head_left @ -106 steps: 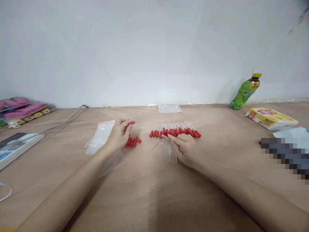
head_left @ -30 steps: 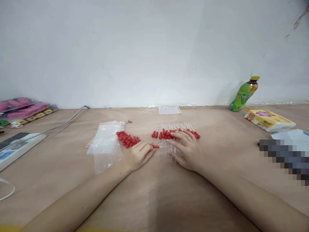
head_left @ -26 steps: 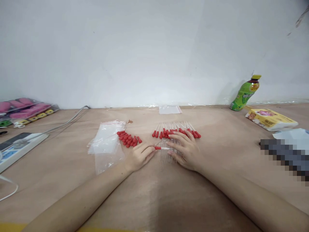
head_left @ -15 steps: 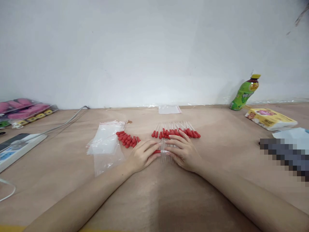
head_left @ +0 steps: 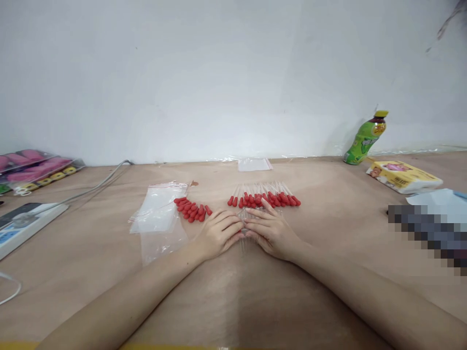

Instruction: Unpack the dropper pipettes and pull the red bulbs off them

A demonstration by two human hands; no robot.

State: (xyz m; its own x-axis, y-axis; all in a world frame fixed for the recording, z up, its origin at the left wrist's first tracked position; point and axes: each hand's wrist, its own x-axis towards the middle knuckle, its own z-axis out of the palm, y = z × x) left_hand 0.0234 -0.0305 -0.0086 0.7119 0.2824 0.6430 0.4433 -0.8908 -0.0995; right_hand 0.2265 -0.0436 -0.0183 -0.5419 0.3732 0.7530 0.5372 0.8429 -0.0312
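Note:
My left hand (head_left: pixel 219 236) and my right hand (head_left: pixel 272 233) meet at the fingertips in the middle of the table. The left one is closed on a red rubber bulb, now hidden by its fingers. My right fingers pinch a thin glass dropper tube, mostly covered. Beneath and around both hands lie several loose clear glass tubes (head_left: pixel 243 249). Beyond the right hand, a row of droppers with red bulbs (head_left: pixel 255 199) points its clear stems toward the wall. A pile of loose red rubber bulbs (head_left: pixel 191 210) rests just left of my left hand.
Clear zip bags (head_left: pixel 156 209) lie left of the bulbs, and another small bag (head_left: pixel 254 165) is near the wall. A power strip (head_left: pixel 32 223) with a cable is at left. At right are a green bottle (head_left: pixel 365 141), a yellow tissue pack (head_left: pixel 404 176) and a blurred dark object (head_left: pixel 426 231).
My hands have come closer together, so the fingertips now touch. The red bulb and tube seen between them earlier are now covered. The view has shifted slightly.

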